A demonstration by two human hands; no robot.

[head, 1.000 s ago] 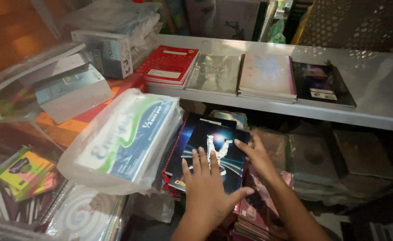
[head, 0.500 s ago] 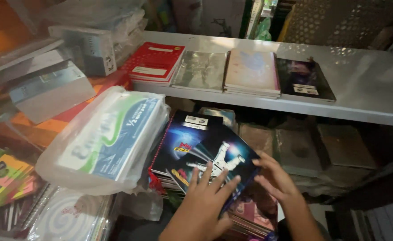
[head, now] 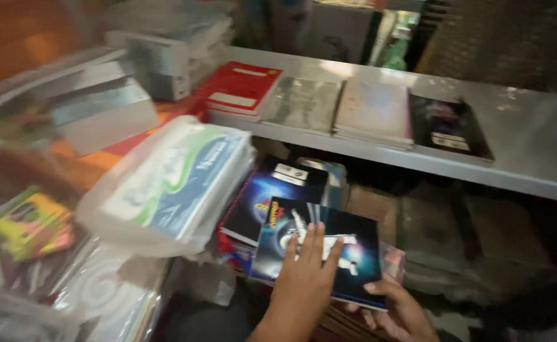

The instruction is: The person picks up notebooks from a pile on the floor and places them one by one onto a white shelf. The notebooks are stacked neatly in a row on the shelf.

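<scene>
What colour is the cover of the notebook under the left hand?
Dark blue-black with a white figure and glowing space-like print, on the notebook; head view.

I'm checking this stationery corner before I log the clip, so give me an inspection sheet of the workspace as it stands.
Surface: grey metal shelf, with a lower level of stacked goods beneath it.
Job's things: dark blue notebook lifted off the notebook stack below it.
Clutter: plastic-wrapped paper pack; red notebooks, two pale stacks and a black notebook on the shelf; colourful packets at left.
Grippers: left hand flat on the notebook's cover; right hand gripping its lower right edge.
Cables: nothing seen.
Surroundings: boxes piled at upper left; the picture is blurred, so detail is limited.
</scene>
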